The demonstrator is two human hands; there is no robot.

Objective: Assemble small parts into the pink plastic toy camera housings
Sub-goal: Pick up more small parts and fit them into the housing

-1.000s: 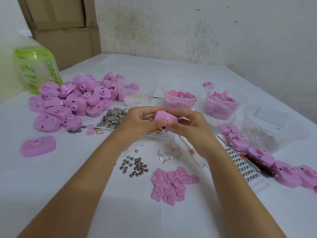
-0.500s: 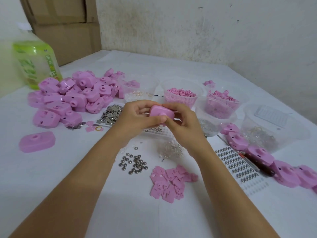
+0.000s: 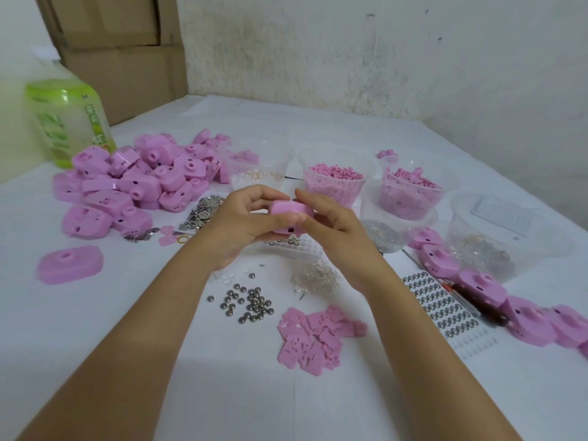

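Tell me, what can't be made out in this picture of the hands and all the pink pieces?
Head view:
- pink plastic camera housing: its inside and any small part being fitted, covered by fingers of the left hand and right hand.
- row of pink housings on the right: cut off by the frame's right edge.
- green-labelled plastic bottle: label print too blurred to read.

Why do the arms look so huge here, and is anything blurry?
Head view: the wide-angle lens stretches the near forearms and bows the table; light is soft, shadows faint; the green bottle looks washed out and soft.
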